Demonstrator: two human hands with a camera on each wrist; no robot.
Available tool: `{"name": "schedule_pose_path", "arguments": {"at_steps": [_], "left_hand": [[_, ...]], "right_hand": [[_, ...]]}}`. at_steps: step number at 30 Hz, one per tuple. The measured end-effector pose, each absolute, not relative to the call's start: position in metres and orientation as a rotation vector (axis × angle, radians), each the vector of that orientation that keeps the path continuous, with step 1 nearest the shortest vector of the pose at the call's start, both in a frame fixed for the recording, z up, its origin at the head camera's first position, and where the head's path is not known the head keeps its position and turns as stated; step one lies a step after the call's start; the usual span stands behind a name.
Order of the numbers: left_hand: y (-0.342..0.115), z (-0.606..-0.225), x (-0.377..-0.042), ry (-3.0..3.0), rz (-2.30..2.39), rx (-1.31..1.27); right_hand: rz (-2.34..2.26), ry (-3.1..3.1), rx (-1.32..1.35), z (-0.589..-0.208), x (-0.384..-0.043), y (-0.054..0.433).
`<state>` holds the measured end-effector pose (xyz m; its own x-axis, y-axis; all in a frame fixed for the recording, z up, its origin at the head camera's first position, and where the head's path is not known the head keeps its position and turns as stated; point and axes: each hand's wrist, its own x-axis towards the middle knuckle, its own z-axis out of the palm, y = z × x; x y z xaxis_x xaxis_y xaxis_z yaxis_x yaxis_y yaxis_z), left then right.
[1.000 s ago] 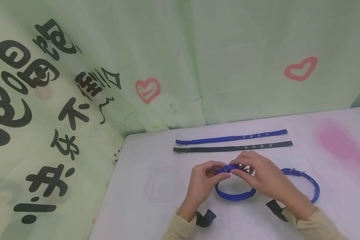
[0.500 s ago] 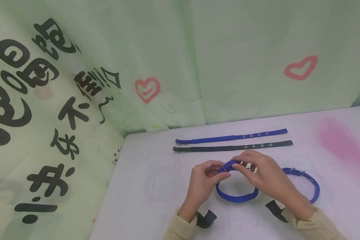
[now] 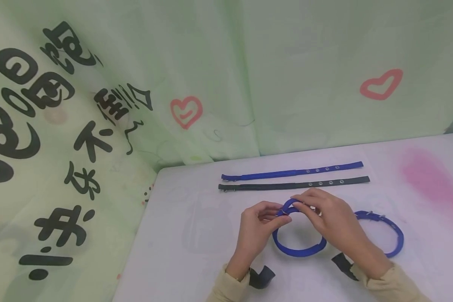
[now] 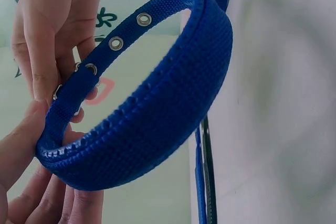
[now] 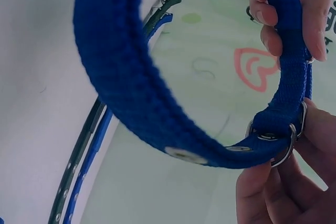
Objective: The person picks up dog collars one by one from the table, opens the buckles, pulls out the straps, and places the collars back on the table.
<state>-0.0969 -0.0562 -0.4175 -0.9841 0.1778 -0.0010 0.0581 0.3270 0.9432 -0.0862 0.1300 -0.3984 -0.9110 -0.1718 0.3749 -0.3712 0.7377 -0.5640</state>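
Observation:
A blue pet collar (image 3: 298,253) with metal eyelets (image 4: 144,19) is bent into a loop in front of me. My left hand (image 3: 257,224) pinches its left upper side between thumb and fingers. My right hand (image 3: 330,218) grips the strap near the buckle (image 5: 286,142), whose metal ring shows in the right wrist view. Between the two hands, part of the strap arches up off the layer beneath. The padded band (image 4: 163,93) hangs below the fingers, and the right hand covers the loop's upper right.
A second blue collar (image 3: 399,239), buckled into a ring, lies by the right forearm. Behind the hands, a straight blue collar (image 3: 272,174) and a straight black collar (image 3: 275,186) lie parallel on the white table (image 3: 173,218). A green curtain (image 3: 287,84) hangs behind.
The strap between my fingertips has risen from lying flat into a small arch with a gap under it. My right fingers have moved slightly up, and the loop looks wider.

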Motion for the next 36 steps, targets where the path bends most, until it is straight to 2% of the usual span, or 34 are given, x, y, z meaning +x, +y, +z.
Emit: {"name": "schedule_pose_path", "arguments": {"at_steps": [18,36], "left_hand": [[-0.054,-0.422,-0.095,2.482,1.821,0.153],[-0.046,-0.427,-0.089,2.457,1.908,0.127]], "right_hand": [[0.787,-2.431,0.439,-0.409,-0.089,0.118],[0.8,-2.385,0.333,-0.409,-0.088,0.113]]}}
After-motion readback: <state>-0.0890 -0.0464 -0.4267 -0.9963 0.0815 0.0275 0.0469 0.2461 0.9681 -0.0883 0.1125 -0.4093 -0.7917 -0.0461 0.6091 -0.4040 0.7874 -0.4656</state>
